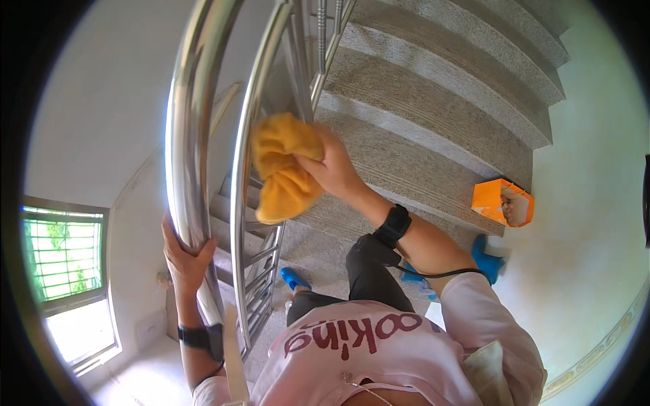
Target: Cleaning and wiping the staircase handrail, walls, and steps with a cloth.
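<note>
My right hand point(332, 162) grips a folded yellow cloth point(287, 172), which lies against or just beside the lower metal rail point(242, 167) of the staircase railing. Whether the cloth touches that rail is hard to tell. With its fingers wrapped around the thick, shiny metal handrail point(188, 127), my left hand point(188, 261) is lower down on the left. Some of the left fingers are hidden behind the handrail. Thin metal bars point(261, 274) of the railing run below the cloth.
Speckled stone steps point(406, 106) rise to the upper right. An orange container point(490, 200) sits on a step by the wall, with blue boots point(487, 259) below it. A blue shoe point(294, 278) is on my foot. At the left is a barred window point(66, 254).
</note>
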`<control>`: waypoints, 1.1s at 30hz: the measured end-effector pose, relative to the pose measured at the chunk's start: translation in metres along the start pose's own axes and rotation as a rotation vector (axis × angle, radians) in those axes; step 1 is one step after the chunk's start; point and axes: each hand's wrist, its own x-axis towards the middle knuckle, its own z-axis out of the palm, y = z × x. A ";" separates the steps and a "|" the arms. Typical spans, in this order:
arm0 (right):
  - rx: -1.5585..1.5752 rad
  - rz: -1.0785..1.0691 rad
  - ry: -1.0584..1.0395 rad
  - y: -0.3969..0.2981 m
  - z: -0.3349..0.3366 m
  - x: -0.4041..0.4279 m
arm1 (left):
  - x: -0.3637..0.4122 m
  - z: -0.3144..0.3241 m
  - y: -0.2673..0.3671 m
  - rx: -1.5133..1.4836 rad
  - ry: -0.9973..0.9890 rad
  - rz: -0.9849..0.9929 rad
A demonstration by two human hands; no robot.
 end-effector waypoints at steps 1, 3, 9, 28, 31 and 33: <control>0.020 0.142 0.005 0.013 -0.016 -0.009 | -0.004 -0.003 -0.008 0.018 -0.005 -0.001; 0.108 0.458 0.088 0.054 -0.061 -0.029 | -0.008 -0.001 -0.007 0.015 0.052 -0.068; 0.126 0.660 0.301 0.078 -0.167 -0.031 | 0.000 0.004 0.004 0.112 -0.001 -0.062; -0.405 0.622 -0.155 0.253 -0.272 0.252 | 0.037 -0.036 0.066 0.145 -0.340 -0.598; -0.567 0.551 -0.259 0.286 -0.267 0.261 | 0.072 -0.035 0.081 -0.010 -0.106 -0.330; -0.698 0.480 -0.474 0.302 -0.261 0.255 | 0.120 -0.017 0.124 -0.171 0.029 -0.353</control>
